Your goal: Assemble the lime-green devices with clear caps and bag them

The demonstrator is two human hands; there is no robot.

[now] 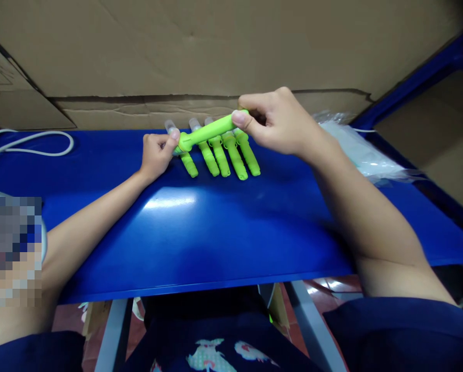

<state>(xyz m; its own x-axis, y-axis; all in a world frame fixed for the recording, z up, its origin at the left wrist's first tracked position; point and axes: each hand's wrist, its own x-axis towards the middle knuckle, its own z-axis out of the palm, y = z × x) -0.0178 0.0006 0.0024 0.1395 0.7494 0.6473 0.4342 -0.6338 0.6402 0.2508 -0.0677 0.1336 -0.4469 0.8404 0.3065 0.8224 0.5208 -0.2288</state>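
Left hand (156,156) grips green stick (211,129) by wide end, right hand (280,121) pinches its tip, near tabletop (216,232) far edge; steady alignment advisable.

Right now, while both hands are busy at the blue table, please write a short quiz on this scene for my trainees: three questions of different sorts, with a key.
1. True or false: the left hand and the right hand grip opposite ends of one green piece.

2. How many other green pieces lie on the blue table?

3. Choose one. What lies on the table beyond the right forearm, on its right side?
a) a pair of scissors
b) a plastic bag
c) a red cup

Key: 1. True. 2. Five. 3. b.
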